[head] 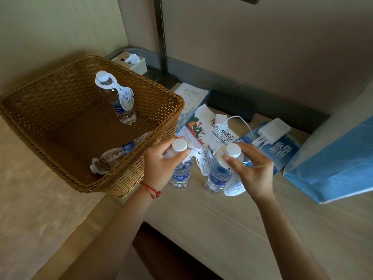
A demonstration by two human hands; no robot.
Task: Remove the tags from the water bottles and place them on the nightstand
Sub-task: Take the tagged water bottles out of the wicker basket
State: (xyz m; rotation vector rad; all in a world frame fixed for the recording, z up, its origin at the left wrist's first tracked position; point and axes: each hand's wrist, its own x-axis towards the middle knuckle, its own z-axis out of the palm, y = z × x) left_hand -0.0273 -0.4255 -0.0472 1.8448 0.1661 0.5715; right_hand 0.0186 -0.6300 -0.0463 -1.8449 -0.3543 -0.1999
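1. Closest in, 2 small clear plastic water bottles with white caps are standing upright on the pale wood-grain nightstand top [222,229], just beside each other. The left hand [161,164] is curled round the neck and cap of the left bottle [180,172]; the right hand [252,168] grips the neck of the right bottle [219,172], thumb right under the cap.
2. Both still wear their white paper hang tags with blue print. The left tag [203,158] flops out between the bottles; the right tag [235,189] hangs down the front.
3. Tip for this step, imo: hold the bottle down by the shoulder with 1 hand and lift the tag's ring straight up over the cap with the other. Yanking sideways probably rips the paper or tips the bottle, since these are light and narrow.
4. Do 1 bottle at a time, 2 at once looks fiddly.
5. Further back, the brown woven wicker basket [141,174] holds 2 more tagged bottles, 1 upright [119,100] and 1 lying down [115,156].
6. Behind the bottles are printed leaflets [203,126] and a white charger block with cables [272,130], so park the loose tags clear of that clutter.
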